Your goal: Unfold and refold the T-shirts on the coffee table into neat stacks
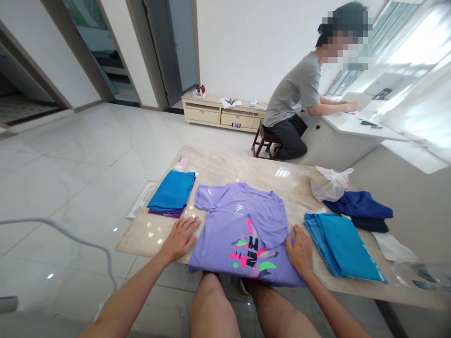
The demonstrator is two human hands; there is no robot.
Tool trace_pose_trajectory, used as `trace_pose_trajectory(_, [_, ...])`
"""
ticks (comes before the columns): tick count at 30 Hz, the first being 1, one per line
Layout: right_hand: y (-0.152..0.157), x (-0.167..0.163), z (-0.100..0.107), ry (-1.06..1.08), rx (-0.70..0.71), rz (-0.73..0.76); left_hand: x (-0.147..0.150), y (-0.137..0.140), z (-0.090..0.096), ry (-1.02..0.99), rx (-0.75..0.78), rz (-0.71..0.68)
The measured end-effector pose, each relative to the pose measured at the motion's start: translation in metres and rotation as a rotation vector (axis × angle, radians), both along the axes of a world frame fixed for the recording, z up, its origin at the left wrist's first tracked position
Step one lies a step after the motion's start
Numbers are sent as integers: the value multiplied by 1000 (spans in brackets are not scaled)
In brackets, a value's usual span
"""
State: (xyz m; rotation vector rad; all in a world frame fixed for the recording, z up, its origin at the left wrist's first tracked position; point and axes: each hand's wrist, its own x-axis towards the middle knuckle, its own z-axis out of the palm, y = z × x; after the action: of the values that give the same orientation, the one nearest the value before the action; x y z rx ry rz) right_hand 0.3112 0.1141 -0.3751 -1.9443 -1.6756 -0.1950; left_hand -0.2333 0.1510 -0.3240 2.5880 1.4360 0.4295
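A purple T-shirt [225, 234] lies front up in front of me, its hem hanging over the near table edge. Its right sleeve is folded inward across the chest; the left sleeve sticks out. Pink, green and black print covers the lower front. My left hand [180, 238] rests flat on the table just left of the shirt, fingers spread. Along the shirt's right edge lies my right hand [300, 249], fingers extended and thumb touching the fabric. Left of the shirt is a folded blue garment [172, 190] atop a dark purple one [165, 213]. A folded turquoise garment [343, 246] sits to the right.
The marble-look table [225, 162] also bears a white plastic bag [329, 183], dark blue clothing [366, 205] and a clear plastic item [423, 274] on the right. Beyond it, a person [299, 89] sits on a stool [262, 141] at a white desk [362, 124]. A low cabinet [202, 114] stands against the wall.
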Motion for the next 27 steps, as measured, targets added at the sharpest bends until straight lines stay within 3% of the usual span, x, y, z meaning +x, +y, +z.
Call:
trace_pose_trajectory(6, [5,13,-2,45,-69,18,6,-2,5,-19,-3,10])
trace_pose_trajectory(13, [-3,63,14,208,-220,201,5,-2,3,-41,39,-1])
trace_pose_trajectory(20, [-16,49,-2,135,-52,219,2,1,2,-1,34,3])
trace_pose_trajectory(27, [-15,39,-1,84,-23,212,-3,7,2,23,21,-19])
